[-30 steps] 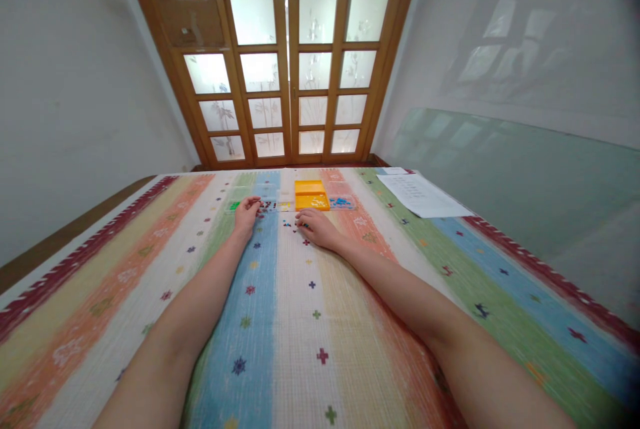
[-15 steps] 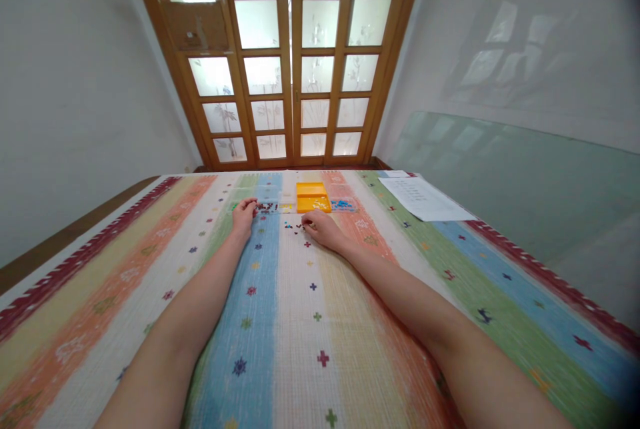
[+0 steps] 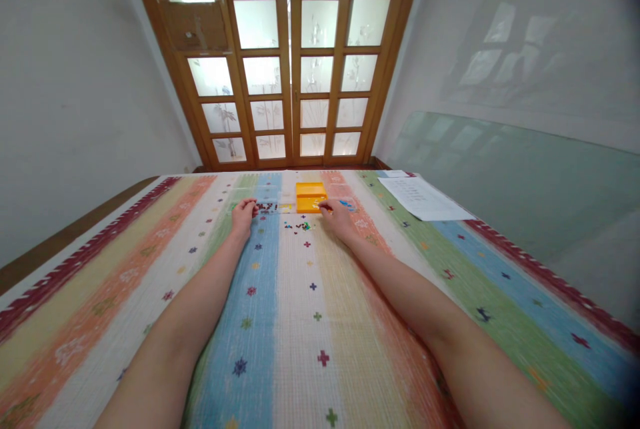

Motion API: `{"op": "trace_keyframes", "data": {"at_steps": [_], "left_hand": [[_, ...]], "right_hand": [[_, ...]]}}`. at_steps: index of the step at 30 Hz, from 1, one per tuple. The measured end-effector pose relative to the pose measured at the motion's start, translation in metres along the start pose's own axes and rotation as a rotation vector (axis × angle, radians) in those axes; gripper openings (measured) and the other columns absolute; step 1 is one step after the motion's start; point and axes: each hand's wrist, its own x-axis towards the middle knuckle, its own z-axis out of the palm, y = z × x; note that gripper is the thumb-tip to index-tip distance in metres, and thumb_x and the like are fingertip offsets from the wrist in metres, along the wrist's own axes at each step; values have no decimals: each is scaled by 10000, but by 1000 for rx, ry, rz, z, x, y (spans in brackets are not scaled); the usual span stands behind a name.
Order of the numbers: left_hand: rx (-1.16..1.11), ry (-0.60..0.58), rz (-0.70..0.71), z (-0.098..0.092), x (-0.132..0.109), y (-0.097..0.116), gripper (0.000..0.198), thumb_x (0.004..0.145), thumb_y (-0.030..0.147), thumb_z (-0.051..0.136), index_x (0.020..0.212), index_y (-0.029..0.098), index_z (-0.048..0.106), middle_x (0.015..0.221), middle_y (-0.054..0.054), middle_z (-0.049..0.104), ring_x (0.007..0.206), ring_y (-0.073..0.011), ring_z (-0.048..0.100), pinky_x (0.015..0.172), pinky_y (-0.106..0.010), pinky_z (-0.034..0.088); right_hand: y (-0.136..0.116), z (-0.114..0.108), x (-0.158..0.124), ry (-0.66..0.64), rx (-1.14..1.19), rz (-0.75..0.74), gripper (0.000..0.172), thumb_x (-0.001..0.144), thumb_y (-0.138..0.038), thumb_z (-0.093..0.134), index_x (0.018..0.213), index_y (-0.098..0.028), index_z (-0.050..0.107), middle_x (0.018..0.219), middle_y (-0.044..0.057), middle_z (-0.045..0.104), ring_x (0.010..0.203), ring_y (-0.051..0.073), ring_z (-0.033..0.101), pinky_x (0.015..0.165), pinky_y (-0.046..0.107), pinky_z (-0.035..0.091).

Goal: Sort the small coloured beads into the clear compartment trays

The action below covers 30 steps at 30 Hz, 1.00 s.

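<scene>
An open yellow box (image 3: 311,187) lies toward the far end of the table, with small white pieces (image 3: 317,202) in its near part. My right hand (image 3: 336,218) is at the box's front right corner, fingertips pinched together; anything between them is too small to make out. Beyond that hand lie small blue pieces (image 3: 347,204), partly covered by it. My left hand (image 3: 244,214) has its fingers drawn together at the left end of a row of dark red pieces (image 3: 267,206). Small yellow pieces (image 3: 285,206) lie between that row and the box. In front sits a mixed little pile (image 3: 304,226).
A striped, patterned cloth (image 3: 300,322) covers the table. Printed paper sheets (image 3: 423,197) lie at the far right. Wooden doors with glass panes (image 3: 293,76) stand behind the table, and a pale glass panel (image 3: 510,182) leans at the right wall.
My right hand has moved from the mixed pile rightward and farther away, to the box's corner, uncovering green bits in the pile. The left hand has stayed in place.
</scene>
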Motion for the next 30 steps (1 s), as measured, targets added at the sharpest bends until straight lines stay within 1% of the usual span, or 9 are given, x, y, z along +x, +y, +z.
{"op": "trace_keyframes", "data": {"at_steps": [4,7,11,16,19,22,25,28,30], "left_hand": [[-41,-13,-21,0,1,-2,417,786,339,628,1151,155,711,986,-69,771,607,-97,592,609,-225,502],[-20,-43,-43,1,-1,0,506,798,336,643,1271,162,687,1078,-85,787,591,-83,594,606,-223,515],[-21,-63,-65,2,-4,5,567,805,304,658,1356,172,651,1139,-97,787,592,-80,600,603,-216,520],[6,-92,-27,4,-6,3,505,828,272,622,1320,166,663,1078,-99,792,580,-101,585,609,-235,510],[121,-175,60,7,-11,3,412,846,278,615,1236,186,708,995,-78,786,613,-142,606,652,-276,518],[288,-285,189,11,-21,6,294,842,283,665,1110,227,774,925,-69,769,723,-201,652,739,-321,522],[485,-412,367,15,-33,12,228,836,268,689,1032,256,805,954,-73,762,842,-247,665,850,-368,514],[681,-566,536,21,-43,17,214,873,265,649,1016,266,808,1000,-79,746,903,-257,657,912,-392,504],[765,-646,607,24,-48,19,228,890,267,634,1037,260,809,1014,-87,729,944,-260,652,936,-398,502]], "right_hand": [[22,-14,7,120,-64,167,299,933,-179,550,1110,-190,791,1120,92,796,1030,244,709,979,392,530],[32,-19,10,156,-113,239,342,935,-169,531,1154,-181,792,1152,101,794,1057,253,712,994,394,527],[38,-19,11,163,-155,270,369,932,-154,517,1172,-192,795,1162,102,794,1080,261,715,1011,395,522],[44,-14,9,143,-199,254,396,925,-156,535,1238,-214,772,1183,98,789,1109,268,717,1052,419,506],[46,-12,8,136,-203,233,405,928,-152,528,1259,-204,756,1202,103,781,1125,257,709,1072,418,494],[44,-10,8,137,-199,224,378,933,-174,535,1241,-192,754,1220,109,771,1135,257,695,1052,413,502],[37,-8,7,132,-208,190,349,927,-182,543,1194,-184,769,1192,119,772,1123,273,685,1032,423,504],[29,-6,6,128,-224,129,331,918,-182,549,1157,-185,778,1156,123,772,1104,286,672,1033,444,491],[23,-5,4,121,-230,87,329,918,-181,550,1156,-189,776,1148,120,770,1102,285,664,1045,455,478]]}}
